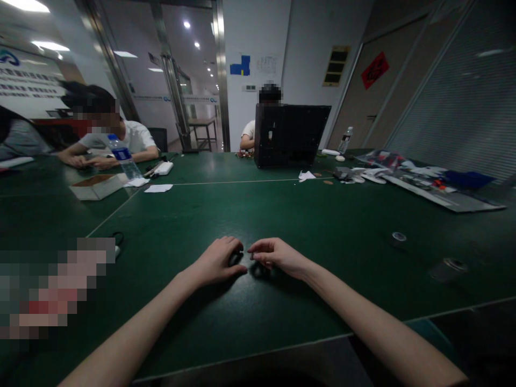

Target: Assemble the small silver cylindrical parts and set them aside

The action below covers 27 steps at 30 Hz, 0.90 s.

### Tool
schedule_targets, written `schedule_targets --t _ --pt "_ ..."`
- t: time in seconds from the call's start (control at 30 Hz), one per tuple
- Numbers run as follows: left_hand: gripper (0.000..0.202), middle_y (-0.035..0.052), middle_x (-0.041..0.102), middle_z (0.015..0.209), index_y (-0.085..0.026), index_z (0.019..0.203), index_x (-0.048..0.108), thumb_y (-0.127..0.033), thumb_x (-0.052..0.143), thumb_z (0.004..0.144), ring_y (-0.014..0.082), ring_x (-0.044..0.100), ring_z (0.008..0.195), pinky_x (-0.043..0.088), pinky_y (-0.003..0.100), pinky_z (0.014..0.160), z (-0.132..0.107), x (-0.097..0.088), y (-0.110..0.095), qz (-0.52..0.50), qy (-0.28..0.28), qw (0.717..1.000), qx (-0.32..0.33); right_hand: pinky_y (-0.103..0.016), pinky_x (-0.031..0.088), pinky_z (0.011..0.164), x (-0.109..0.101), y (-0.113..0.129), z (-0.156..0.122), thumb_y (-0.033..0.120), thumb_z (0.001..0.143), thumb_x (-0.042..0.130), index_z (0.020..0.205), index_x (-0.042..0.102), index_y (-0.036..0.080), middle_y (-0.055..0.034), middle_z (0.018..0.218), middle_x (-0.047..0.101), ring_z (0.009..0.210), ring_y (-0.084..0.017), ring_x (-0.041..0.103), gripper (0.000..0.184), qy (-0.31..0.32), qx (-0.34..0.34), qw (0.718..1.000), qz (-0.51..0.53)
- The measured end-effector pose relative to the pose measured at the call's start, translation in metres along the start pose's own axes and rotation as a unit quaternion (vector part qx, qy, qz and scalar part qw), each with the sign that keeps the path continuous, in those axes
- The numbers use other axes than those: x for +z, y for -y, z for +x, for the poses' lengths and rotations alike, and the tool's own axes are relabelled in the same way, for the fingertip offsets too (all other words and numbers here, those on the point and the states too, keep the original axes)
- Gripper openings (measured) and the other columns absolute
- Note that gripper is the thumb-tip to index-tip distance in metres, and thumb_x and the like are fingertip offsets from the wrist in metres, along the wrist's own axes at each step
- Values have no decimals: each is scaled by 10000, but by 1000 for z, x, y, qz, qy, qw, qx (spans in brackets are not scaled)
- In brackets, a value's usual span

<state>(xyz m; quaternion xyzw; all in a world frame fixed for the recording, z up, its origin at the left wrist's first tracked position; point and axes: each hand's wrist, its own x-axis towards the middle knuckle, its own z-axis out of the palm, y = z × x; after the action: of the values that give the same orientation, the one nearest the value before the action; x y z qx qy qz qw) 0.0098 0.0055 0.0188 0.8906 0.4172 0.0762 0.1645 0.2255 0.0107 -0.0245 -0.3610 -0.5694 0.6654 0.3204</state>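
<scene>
Over the near middle of the green table point(209, 204), my left hand point(221, 259) is low at the surface, its thumb and fingers apart with nothing between them. Facing it, my right hand point(280, 257) pinches a small piece point(252, 256) between thumb and fingertips. The piece looks short and metallic, but it is too small and partly covered to name. A narrow gap separates the fingertips of the two hands.
Two cylinders, a small one point(399, 236) and a larger one point(449, 269), stand at right. A black monitor-like case point(294, 135) stands at the far side. At left are an open box point(97, 189) and water bottle point(123, 156). Other people sit around the table.
</scene>
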Motion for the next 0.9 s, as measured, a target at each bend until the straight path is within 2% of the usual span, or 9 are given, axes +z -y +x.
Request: schedule_targets --t 0.17,0.3,0.37,0.47,0.6,0.63,0.7,0.8,0.9 --pt "408 78 582 1058 -196 1078 550 -489 596 799 250 531 977 420 357 831 0 0 1 1 2 1000 -1 -206 400 538 3 16 -9 308 785 634 937 679 138 -33 767 657 590 -90 520 232 -16 -35 978 -203" --pt "394 78 581 1067 -197 1063 550 -488 593 800 247 526 977 418 362 844 0 -1 1 -8 5 1000 -1 -280 464 738 -20 37 -39 275 835 566 929 685 172 -54 921 678 782 -153 598 184 -117 -89 890 -432" --pt "390 80 578 1077 -194 1059 551 -487 589 803 248 525 979 421 365 841 0 -2 0 -12 9 1000 -1 -315 466 808 -51 42 -63 253 851 520 987 666 179 -64 991 670 865 -180 609 213 -196 -69 845 -493" --pt "388 83 577 1073 -194 1056 554 -487 585 804 253 526 981 423 371 839 -1 -3 -1 -17 6 1000 -2 -347 461 835 -119 45 -108 264 851 488 1058 634 181 -82 1069 657 930 -215 611 266 -329 5 768 -549" --pt "381 84 576 1067 -195 1038 560 -490 587 798 255 524 977 425 366 834 0 -1 0 -13 1 1000 -3 -348 435 703 -206 47 -168 324 844 480 1074 627 213 -108 1058 665 886 -264 611 294 -466 124 630 -608" --pt "377 84 576 1064 -193 1032 562 -488 590 797 254 524 978 425 364 834 1 -1 0 -12 1 1000 -4 -349 418 655 -222 47 -179 342 848 471 1085 625 224 -120 1070 660 870 -275 609 306 -475 145 609 -618" --pt "374 83 577 1056 -191 1022 564 -486 595 794 252 524 976 425 362 834 1 -1 -1 -12 1 1000 -6 -346 397 612 -246 44 -194 353 842 471 1075 634 229 -138 1058 658 847 -284 605 310 -472 175 599 -623" --pt "375 81 581 1054 -194 1020 566 -493 591 796 248 527 966 425 365 836 0 -4 -3 -16 6 1000 -9 -329 406 633 -266 37 -202 324 815 509 1021 658 213 -132 1011 668 842 -268 607 278 -440 198 633 -605" --pt "377 79 579 1062 -198 1028 568 -499 584 801 249 529 968 426 367 834 0 -6 -5 -16 8 1000 -14 -331 411 678 -271 31 -200 306 819 517 1038 655 196 -139 1023 662 858 -265 604 282 -422 204 657 -590"
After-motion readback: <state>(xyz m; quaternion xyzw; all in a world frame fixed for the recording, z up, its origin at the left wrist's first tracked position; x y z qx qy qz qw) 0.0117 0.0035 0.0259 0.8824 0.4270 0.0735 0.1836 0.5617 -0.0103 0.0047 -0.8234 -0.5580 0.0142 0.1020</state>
